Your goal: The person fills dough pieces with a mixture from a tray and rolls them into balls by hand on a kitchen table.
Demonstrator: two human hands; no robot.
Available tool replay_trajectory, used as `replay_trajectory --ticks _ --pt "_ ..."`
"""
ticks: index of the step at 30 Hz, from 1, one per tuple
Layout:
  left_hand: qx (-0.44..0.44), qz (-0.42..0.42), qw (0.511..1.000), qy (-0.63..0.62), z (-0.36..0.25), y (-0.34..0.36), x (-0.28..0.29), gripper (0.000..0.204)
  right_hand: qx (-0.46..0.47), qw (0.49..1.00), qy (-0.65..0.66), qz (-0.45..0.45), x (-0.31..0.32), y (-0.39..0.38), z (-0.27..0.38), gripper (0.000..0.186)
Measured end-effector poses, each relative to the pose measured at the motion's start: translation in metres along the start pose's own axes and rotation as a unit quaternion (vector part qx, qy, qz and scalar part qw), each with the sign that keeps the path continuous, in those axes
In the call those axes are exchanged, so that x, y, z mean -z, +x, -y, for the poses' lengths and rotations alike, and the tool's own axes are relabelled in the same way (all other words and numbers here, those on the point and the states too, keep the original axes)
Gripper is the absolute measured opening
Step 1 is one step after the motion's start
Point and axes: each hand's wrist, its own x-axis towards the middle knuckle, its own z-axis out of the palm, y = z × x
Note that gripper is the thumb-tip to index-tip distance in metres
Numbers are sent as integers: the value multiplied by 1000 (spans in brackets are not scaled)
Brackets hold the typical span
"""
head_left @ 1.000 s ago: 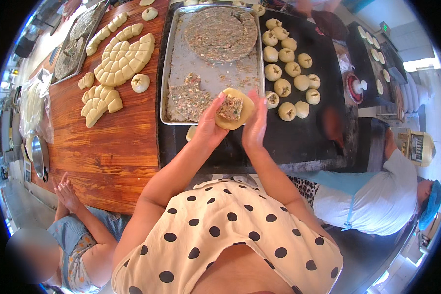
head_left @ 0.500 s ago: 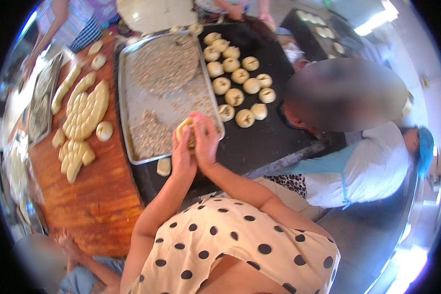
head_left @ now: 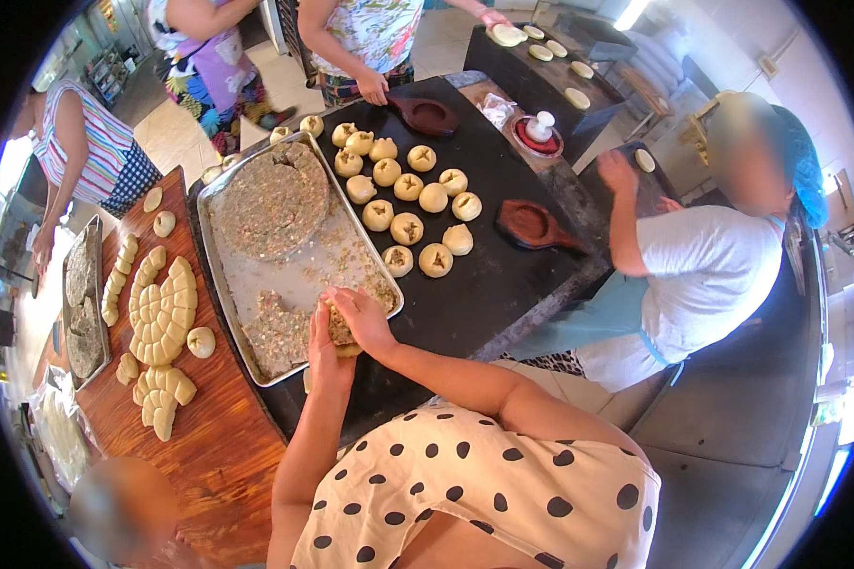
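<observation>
A round of dough with speckled filling (head_left: pixel 339 330) sits cupped between my two hands, above the near right corner of a metal tray (head_left: pixel 220 305). My left hand (head_left: pixel 323 353) wraps it from the left, fingers pointing up. From the right, my right hand (head_left: pixel 368 324) curves over it, fingers closed against its edge. The fingers partly hide the dough. In the tray lie a large flattened mound of filling (head_left: pixel 270 204) and a smaller loose heap (head_left: pixel 275 337) beside my left hand. Several filled dough balls (head_left: pixel 406 228) with pinched tops stand on the black table right of the tray.
Cut dough pieces (head_left: pixel 164 308) lie on the wooden table (head_left: pixel 218 408) at left, near a second tray of filling (head_left: pixel 83 303). Wooden moulds (head_left: pixel 531 226) rest on the black table. A co-worker (head_left: pixel 707 275) stands at right by flat dough rounds (head_left: pixel 577 99); other people stand across the tables.
My view has shifted, so the far side shows more. My hands stay around the dough, now with filling showing between them. The co-worker at right has straightened up, uncovering a wooden mould.
</observation>
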Motion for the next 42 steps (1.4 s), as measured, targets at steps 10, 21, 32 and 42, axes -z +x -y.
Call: replay_trajectory --ticks 10,21,32,42 --pt "32 -19 992 116 -7 16 15 46 -117 923 362 61 -3 5 -13 48" --pt "43 52 990 -121 -4 6 20 54 -233 836 492 -67 -19 0 4 29" --pt "-136 -116 984 1 -7 -6 14 39 127 987 67 -65 -54 -18 8 27" --pt "-100 -147 974 141 -13 -3 26 45 134 988 -76 15 -47 -14 22 31"
